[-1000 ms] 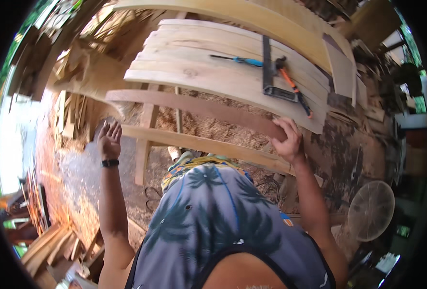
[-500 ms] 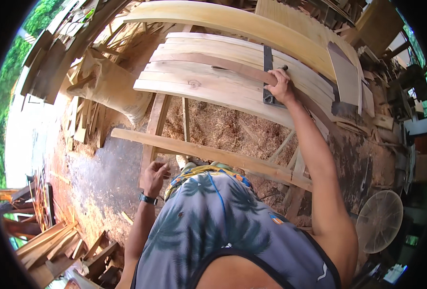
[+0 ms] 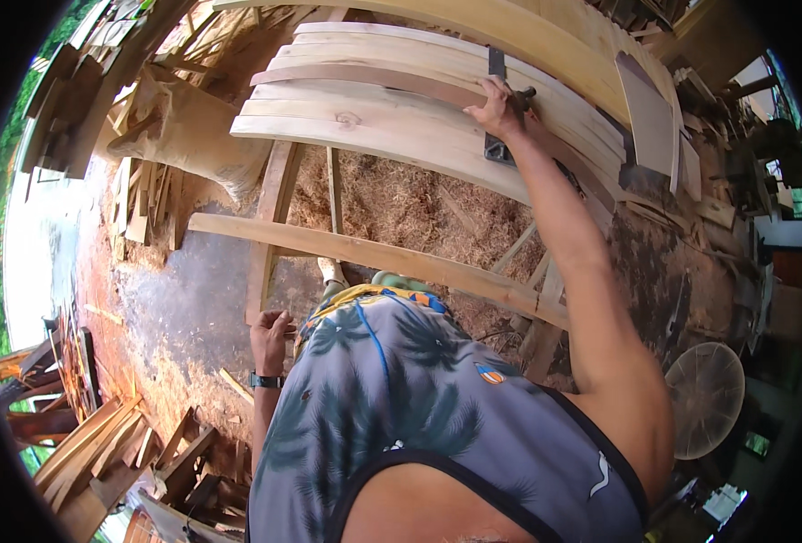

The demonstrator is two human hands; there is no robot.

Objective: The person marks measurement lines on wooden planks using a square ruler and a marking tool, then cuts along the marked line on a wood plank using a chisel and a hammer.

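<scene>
My right hand (image 3: pixel 496 107) reaches to a reddish-brown strip (image 3: pixel 365 77), its fingers apart and touching it. The strip lies across pale planks (image 3: pixel 365 122) laid side by side on a wooden frame. Under the strip is a black square (image 3: pixel 497 59), with a dark hammer head (image 3: pixel 526 97) showing beside my fingers; the hammer's handle is mostly covered. The blue screwdriver is hidden. My left hand (image 3: pixel 272 328) hangs low beside my shorts, fingers loosely bent and apart, holding nothing visible. A lighter rail (image 3: pixel 365 246) crosses in front of my legs.
A long yellow board (image 3: pixel 437 18) lies beyond the planks. Pale sheets (image 3: pixel 645 122) stand at right, above a round fan (image 3: pixel 701 398). A bulging sack (image 3: pixel 184 136) and stacked offcuts sit at left. Shavings (image 3: pixel 419 195) cover the floor; scrap wood (image 3: pixel 102 452) is piled lower left.
My right hand has carried the reddish strip up onto the planks, over the square and tools, and loosened its fingers. My left hand has dropped to beside my shorts.
</scene>
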